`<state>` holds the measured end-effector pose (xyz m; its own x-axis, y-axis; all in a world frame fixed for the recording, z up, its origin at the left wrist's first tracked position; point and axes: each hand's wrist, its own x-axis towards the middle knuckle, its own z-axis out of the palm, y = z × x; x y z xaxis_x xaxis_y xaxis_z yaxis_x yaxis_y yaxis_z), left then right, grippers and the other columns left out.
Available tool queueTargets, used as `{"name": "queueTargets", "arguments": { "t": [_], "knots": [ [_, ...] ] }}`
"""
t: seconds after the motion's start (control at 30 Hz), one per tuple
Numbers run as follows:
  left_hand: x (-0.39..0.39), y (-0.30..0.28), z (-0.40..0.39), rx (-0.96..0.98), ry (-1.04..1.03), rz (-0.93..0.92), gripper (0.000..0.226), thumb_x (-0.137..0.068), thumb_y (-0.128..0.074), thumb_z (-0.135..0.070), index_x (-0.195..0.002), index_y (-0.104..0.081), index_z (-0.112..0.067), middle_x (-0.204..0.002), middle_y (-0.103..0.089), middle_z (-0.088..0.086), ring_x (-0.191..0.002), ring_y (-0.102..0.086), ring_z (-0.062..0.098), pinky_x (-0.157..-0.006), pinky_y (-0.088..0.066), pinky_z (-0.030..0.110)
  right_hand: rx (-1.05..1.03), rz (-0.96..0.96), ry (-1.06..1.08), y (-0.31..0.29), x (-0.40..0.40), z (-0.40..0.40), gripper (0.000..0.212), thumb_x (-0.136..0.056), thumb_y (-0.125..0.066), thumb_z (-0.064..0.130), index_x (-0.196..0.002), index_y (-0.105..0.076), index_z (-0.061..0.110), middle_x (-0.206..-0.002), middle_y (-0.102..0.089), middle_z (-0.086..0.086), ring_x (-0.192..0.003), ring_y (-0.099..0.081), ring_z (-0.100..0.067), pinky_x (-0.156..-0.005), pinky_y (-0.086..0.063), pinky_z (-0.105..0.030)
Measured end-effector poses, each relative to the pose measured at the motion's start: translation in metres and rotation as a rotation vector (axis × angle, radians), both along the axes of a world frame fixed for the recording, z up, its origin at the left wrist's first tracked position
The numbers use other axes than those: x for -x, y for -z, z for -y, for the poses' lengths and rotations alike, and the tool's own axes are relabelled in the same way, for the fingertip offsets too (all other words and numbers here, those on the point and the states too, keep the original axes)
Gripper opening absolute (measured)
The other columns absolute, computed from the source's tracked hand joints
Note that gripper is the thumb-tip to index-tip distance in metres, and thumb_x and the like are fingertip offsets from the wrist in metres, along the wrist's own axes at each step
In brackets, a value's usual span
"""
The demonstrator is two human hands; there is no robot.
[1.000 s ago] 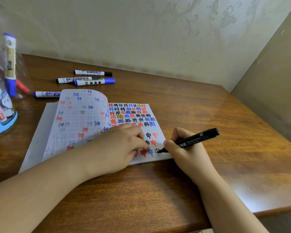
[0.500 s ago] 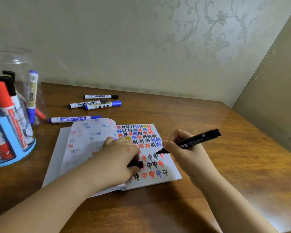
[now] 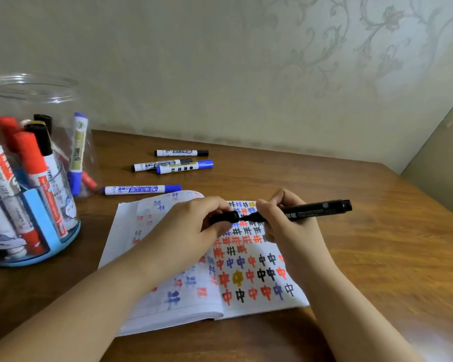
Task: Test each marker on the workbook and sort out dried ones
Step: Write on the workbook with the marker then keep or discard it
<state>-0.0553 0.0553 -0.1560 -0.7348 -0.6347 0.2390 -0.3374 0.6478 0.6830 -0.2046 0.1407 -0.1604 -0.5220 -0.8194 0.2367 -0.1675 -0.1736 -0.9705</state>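
Observation:
An open workbook [image 3: 246,296] lies on the wooden table, its right page covered in red, blue, black and yellow test characters. Above it my right hand [image 3: 290,231] grips a black marker [image 3: 317,209] that lies nearly level, tip pointing left. My left hand [image 3: 188,231] pinches the black cap [image 3: 224,217] and holds it at the marker's tip. Several white markers with blue or black caps [image 3: 173,165] lie on the table behind the workbook. The nearest of them is a blue-capped marker [image 3: 141,189].
A clear plastic jar [image 3: 32,90] with a blue base stands at the left, holding several red, black and blue markers. A wallpapered wall runs behind the table [image 3: 377,257], and a side wall meets it at the right.
Both hands rose off the page. My left hand brought the black cap up to the marker's tip. The view tilted up, bringing the jar more into sight.

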Motion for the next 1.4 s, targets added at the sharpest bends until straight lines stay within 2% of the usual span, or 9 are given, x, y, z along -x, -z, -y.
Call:
{"name": "queueTargets", "arguments": {
  "t": [0.27, 0.47, 0.6, 0.8, 0.9, 1.0, 1.17, 1.27, 1.4],
  "knots": [
    [0.003, 0.000, -0.008, -0.132, -0.015, -0.080, 0.021, -0.096, -0.045, -0.028, -0.107, -0.048, -0.046, -0.088, -0.064, -0.020, -0.087, -0.054, -0.018, -0.066, -0.042, 0.002, 0.014, -0.008, 0.025, 0.002, 0.000, -0.012, 0.027, -0.080, -0.064, 0.019, -0.058, -0.050, 0.025, -0.050, -0.043, 0.010, -0.048, -0.035, -0.007, -0.051, -0.031, -0.022],
    [0.004, -0.002, -0.010, -0.675, -0.066, -0.342, 0.010, -0.097, -0.046, -0.023, -0.104, -0.052, -0.023, -0.090, -0.073, -0.003, -0.091, -0.068, 0.014, -0.093, -0.047, 0.043, 0.056, -0.010, 0.016, 0.003, -0.005, -0.015, 0.029, -0.085, -0.066, 0.020, -0.060, -0.052, 0.026, -0.053, -0.047, 0.012, -0.051, -0.040, -0.004, -0.056, -0.032, -0.022],
    [0.006, -0.004, -0.013, -0.922, -0.004, -0.443, 0.018, -0.095, -0.047, -0.015, -0.108, -0.057, -0.007, -0.099, -0.070, 0.010, -0.095, -0.066, 0.022, -0.086, -0.051, 0.037, 0.091, 0.027, 0.001, 0.001, -0.006, -0.017, 0.029, -0.086, -0.064, 0.016, -0.061, -0.053, 0.026, -0.051, -0.045, 0.011, -0.048, -0.035, -0.006, -0.051, -0.032, -0.019],
    [0.008, -0.004, -0.014, -1.078, 0.027, -0.548, 0.015, -0.092, -0.048, -0.010, -0.094, -0.063, -0.005, -0.073, -0.058, 0.005, -0.068, -0.054, 0.015, -0.066, -0.047, 0.027, 0.111, 0.058, -0.024, 0.000, -0.006, -0.020, 0.025, -0.085, -0.063, 0.014, -0.064, -0.053, 0.020, -0.051, -0.045, 0.009, -0.047, -0.035, -0.006, -0.047, -0.032, -0.016],
    [0.007, -0.004, -0.017, -1.046, 0.073, -0.458, 0.018, -0.090, -0.051, -0.009, -0.103, -0.062, -0.004, -0.078, -0.063, 0.007, -0.072, -0.061, 0.014, -0.070, -0.051, 0.026, 0.111, 0.065, -0.047, 0.000, -0.005, -0.019, 0.027, -0.085, -0.066, 0.016, -0.062, -0.053, 0.022, -0.050, -0.044, 0.009, -0.047, -0.034, -0.006, -0.047, -0.031, -0.018],
    [0.004, -0.005, -0.020, -0.819, 0.061, -0.268, 0.015, -0.089, -0.056, -0.012, -0.102, -0.064, -0.014, -0.086, -0.071, 0.006, -0.081, -0.068, 0.014, -0.078, -0.053, 0.027, 0.092, 0.083, -0.048, -0.002, -0.006, -0.020, 0.030, -0.082, -0.069, 0.024, -0.061, -0.049, 0.020, -0.050, -0.041, 0.007, -0.046, -0.032, -0.007, -0.046, -0.028, -0.019],
    [0.004, -0.006, -0.025, -0.416, 0.135, -0.067, 0.013, -0.089, -0.059, -0.023, -0.092, -0.065, -0.033, -0.082, -0.071, -0.011, -0.079, -0.066, 0.000, -0.071, -0.049, 0.011, -0.016, 0.161, -0.030, 0.005, -0.007, -0.014, 0.036, -0.087, -0.045, 0.041, -0.063, -0.058, 0.017, -0.051, -0.040, 0.009, -0.048, -0.035, -0.006, -0.052, -0.030, -0.021],
    [0.005, -0.003, -0.031, -0.255, 0.144, 0.009, 0.017, -0.090, -0.056, -0.029, -0.084, -0.063, -0.043, -0.079, -0.069, -0.017, -0.077, -0.063, -0.002, -0.069, -0.048, 0.013, -0.117, 0.175, -0.040, 0.013, -0.011, -0.010, 0.036, -0.077, -0.037, 0.039, -0.069, -0.068, 0.022, -0.060, -0.047, 0.004, -0.060, -0.044, -0.011, -0.061, -0.033, -0.029],
    [0.006, -0.001, -0.034, -0.151, 0.086, -0.014, 0.014, -0.089, -0.056, -0.032, -0.086, -0.063, -0.043, -0.082, -0.071, -0.007, -0.081, -0.062, 0.004, -0.074, -0.047, 0.022, -0.126, 0.272, -0.044, 0.015, -0.016, -0.009, 0.039, -0.090, -0.033, 0.030, -0.073, -0.064, 0.013, -0.071, -0.066, -0.003, -0.068, -0.057, -0.016, -0.064, -0.043, -0.029]
  ]
}}
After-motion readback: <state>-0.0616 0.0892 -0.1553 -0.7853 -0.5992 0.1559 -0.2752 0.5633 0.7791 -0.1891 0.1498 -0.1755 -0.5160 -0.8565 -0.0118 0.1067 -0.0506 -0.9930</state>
